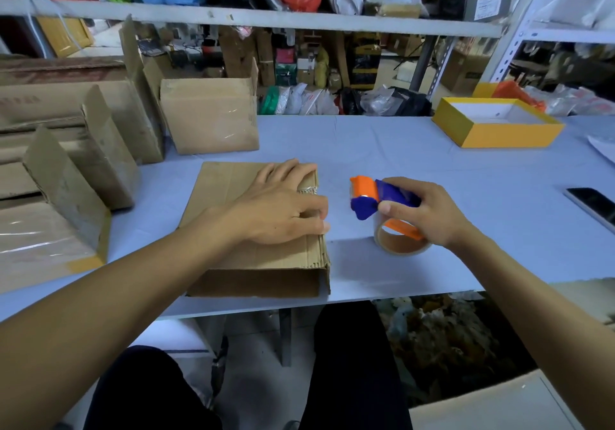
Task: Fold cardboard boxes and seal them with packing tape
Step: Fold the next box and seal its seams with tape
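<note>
left hand (276,210) pressing cardboard box (233,260), right hand (429,210) gripping tape dispenser (372,196) beside it

No legible text, brand, number or sign was recorded. A white label on the dark carton (479,0) on the upper shelf (253,18) was noted, its print too blurred for reading.

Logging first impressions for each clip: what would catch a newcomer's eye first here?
Probably the orange and blue tape dispenser gripped by the right hand at mid-table. Next, the left hand pressing down the cardboard box at the near edge, then the yellow box far right.
</note>
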